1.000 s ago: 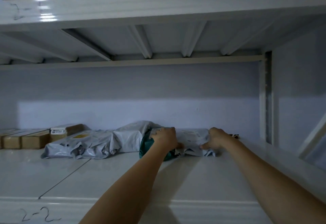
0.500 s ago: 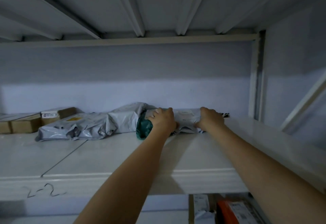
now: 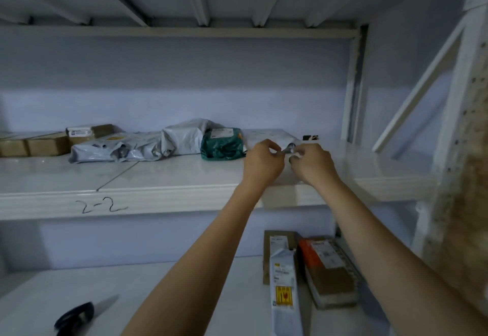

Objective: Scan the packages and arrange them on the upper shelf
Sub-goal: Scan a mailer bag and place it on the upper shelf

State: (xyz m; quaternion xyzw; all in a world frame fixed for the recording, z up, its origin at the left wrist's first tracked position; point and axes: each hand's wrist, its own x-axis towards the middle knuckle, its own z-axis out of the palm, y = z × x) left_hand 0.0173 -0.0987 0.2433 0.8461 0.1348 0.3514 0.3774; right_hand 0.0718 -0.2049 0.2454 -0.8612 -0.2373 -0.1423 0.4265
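Reaching up with both bare arms, the person brings the left hand [image 3: 262, 162] and the right hand [image 3: 311, 162] close together at the front right part of the upper shelf [image 3: 169, 198], fingers curled, pinching a small greyish thing [image 3: 290, 148] between them; what it is I cannot tell. Just behind the hands lies a white mailer [image 3: 269, 136], flat against the back wall. To its left, touching it, sits a green package [image 3: 221, 144] with a white label on top, then a puffed grey bag [image 3: 184, 136] and a long crumpled grey bag [image 3: 116, 150]. Further left stand brown cartons [image 3: 31, 145], one with a label. The shelf's front edge carries the handwritten mark "2-2". On the lower shelf [image 3: 148, 285] rest a white box [image 3: 284, 293], an orange-ended box [image 3: 327, 269] beside it, and a dark-handled knife [image 3: 81, 314] near the left front.
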